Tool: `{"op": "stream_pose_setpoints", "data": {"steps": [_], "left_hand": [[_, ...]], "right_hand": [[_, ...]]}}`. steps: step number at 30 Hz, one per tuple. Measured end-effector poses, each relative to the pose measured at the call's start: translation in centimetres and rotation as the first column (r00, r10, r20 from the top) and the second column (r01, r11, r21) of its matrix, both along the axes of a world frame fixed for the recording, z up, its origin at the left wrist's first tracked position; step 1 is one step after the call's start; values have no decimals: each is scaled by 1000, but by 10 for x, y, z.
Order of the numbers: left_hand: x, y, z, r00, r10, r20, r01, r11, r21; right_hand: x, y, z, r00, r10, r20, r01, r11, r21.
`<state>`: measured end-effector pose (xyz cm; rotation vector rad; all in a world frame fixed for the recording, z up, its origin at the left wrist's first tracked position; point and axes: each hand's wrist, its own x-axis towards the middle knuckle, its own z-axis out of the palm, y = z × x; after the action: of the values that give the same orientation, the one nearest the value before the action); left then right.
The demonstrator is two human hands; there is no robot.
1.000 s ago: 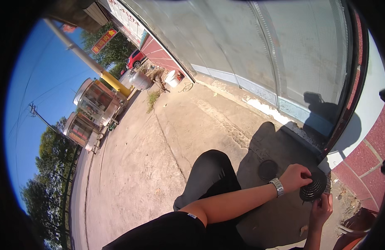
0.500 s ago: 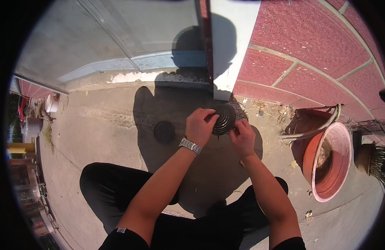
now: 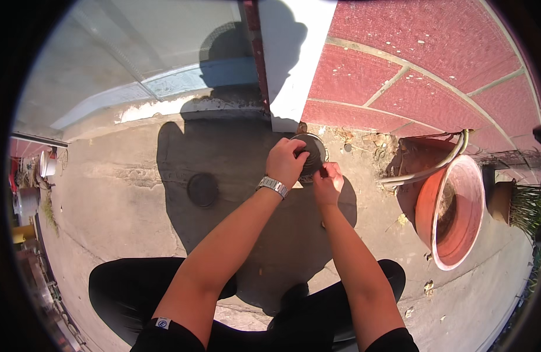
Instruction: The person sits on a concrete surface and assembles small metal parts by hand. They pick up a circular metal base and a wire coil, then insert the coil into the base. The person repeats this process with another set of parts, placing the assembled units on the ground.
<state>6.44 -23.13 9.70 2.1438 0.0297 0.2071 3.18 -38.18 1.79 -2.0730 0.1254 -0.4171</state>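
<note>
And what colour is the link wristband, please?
The link wristband is silver, clear in the head view.

Both forearms (image 3: 220, 252) reach forward, curled left grip (image 3: 283, 163) just beside curled right grip (image 3: 328, 186).

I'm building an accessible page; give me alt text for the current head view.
The left hand, wearing a silver metal watch, grips a dark, round, ribbed object, with the right hand at its edge. A dark round disc lies leftward on shaded grey concrete; an orange-red round tub sits rightward.
</note>
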Motion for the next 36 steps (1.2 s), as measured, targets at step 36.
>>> {"op": "stream_pose_setpoints", "data": {"steps": [36], "left_hand": [[-37,3,-89,939,11,-344,54,982,178]], "right_hand": [[-4,-24,-79,968,-48,-246,125,944,304]]}}
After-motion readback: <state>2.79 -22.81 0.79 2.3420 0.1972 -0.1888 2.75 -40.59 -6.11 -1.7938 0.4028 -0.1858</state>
